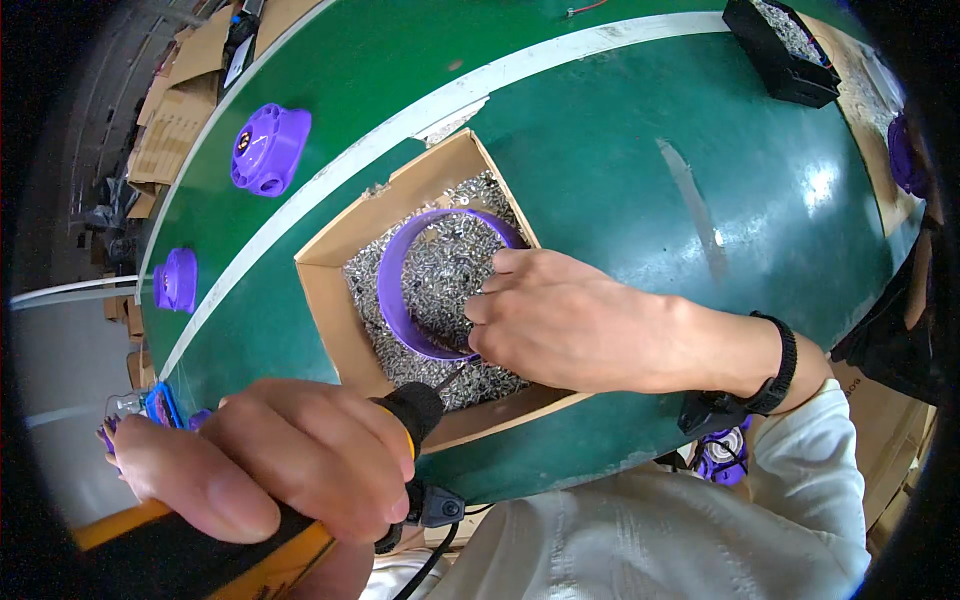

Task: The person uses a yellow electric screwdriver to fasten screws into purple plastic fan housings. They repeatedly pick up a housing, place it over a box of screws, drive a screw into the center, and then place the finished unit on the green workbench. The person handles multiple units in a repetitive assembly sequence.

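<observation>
Left hand (300,460) at eight o'clock, clenched around a yellow-and-black screwdriver (415,408), its bit angled toward two o'clock! And here's the right hand (575,320), fingers curled at four o'clock on the purple ring (391,285), which sits mid-view among loose screws (367,300) in a cardboard box (328,310); fingertips hidden, grip impossible to tell.

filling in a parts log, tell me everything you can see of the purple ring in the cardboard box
The purple ring is round, thin-walled and smooth, apparently plastic. It sits among small silvery screws inside the open cardboard box, with screws visible through its open middle. The right hand covers part of its right side; how it grips there is hidden. Whether it lies level or tilted is hard to tell.
</observation>
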`<state>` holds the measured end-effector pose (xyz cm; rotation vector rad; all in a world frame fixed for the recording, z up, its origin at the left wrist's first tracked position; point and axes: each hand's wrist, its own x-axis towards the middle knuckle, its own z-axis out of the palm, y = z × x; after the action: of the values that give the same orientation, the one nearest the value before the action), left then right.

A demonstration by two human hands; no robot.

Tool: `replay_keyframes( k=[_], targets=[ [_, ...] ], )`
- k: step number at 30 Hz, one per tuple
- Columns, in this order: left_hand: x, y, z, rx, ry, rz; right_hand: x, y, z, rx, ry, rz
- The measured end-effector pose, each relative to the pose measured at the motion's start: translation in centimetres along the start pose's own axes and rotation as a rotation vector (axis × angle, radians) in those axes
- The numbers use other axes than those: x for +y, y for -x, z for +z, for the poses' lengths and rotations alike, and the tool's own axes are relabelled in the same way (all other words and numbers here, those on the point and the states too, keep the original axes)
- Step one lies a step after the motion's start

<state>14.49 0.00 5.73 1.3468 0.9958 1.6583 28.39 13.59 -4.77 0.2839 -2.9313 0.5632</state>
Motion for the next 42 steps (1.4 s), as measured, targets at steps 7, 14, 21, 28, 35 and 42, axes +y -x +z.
replay_keyframes(
  k=[7,14,21,28,35,42],
  targets=[
    [-0.1,0.1,1.4,0.177,-0.2,0.122,-0.1,0.5,-0.2,0.041,0.029,0.002],
    [-1.0,-0.8,3.9,0.279,-0.192,0.16,-0.2,0.9,0.0,0.031,0.071,0.032],
    [-1.4,-1.1,4.7,0.281,-0.18,0.181,-0.1,0.7,0.1,0.066,0.066,0.002],
    [-1.7,-1.3,5.0,0.284,-0.189,0.172,0.0,0.0,0.0,-0.016,0.049,0.018],
    [-0.4,-1.7,3.0,-0.007,-0.055,-0.046,0.1,-0.1,0.7,0.032,0.092,0.021],
    [-1.4,-2.1,3.4,0.06,-0.073,0.046,0.1,-0.2,0.6,0.066,0.07,0.063]
  ],
)
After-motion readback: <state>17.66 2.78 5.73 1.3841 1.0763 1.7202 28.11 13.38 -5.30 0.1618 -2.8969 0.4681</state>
